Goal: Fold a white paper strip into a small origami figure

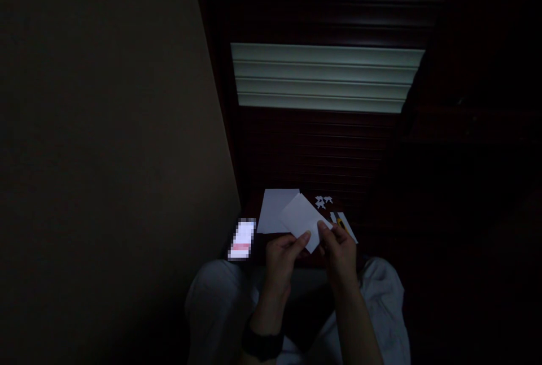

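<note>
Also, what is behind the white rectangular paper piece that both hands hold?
Behind the paper piece, a flat white paper sheet shows at left; its lower right part is covered, and anything lying there cannot be seen.

The paper (300,215) is white, plain and four-sided, much lit on its upper face. It is held up aslant, one corner pointing back toward the body, pinched along its near edges, and overlaps a larger white sheet (272,207) in view. Whether it is folded is unclear.
</note>
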Demonstrator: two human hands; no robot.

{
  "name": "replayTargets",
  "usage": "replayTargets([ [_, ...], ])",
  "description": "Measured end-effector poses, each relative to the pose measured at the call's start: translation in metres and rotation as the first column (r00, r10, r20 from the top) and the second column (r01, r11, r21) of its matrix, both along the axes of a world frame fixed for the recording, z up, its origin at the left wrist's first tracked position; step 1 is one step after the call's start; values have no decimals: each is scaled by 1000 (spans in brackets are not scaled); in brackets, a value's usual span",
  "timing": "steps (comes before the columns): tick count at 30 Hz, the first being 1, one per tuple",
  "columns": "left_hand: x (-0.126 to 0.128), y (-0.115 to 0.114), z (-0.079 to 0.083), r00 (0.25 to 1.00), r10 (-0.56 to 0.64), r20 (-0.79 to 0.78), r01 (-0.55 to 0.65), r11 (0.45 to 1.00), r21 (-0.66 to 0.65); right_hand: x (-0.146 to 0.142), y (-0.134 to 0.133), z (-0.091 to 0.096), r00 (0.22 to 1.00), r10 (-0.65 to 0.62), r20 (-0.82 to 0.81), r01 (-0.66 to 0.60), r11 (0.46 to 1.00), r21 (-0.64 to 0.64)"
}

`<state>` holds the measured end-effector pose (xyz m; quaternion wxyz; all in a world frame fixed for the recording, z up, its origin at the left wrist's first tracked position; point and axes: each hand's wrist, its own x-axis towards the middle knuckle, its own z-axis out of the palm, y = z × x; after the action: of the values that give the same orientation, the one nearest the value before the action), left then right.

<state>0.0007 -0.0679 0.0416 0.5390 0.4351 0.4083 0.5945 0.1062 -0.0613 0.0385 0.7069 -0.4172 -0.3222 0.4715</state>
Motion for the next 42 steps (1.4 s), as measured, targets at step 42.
replayTargets([
  [42,1,6,-4,996,-86,35,86,996,-20,10,2,6,999,-33,-5,33,999,8],
])
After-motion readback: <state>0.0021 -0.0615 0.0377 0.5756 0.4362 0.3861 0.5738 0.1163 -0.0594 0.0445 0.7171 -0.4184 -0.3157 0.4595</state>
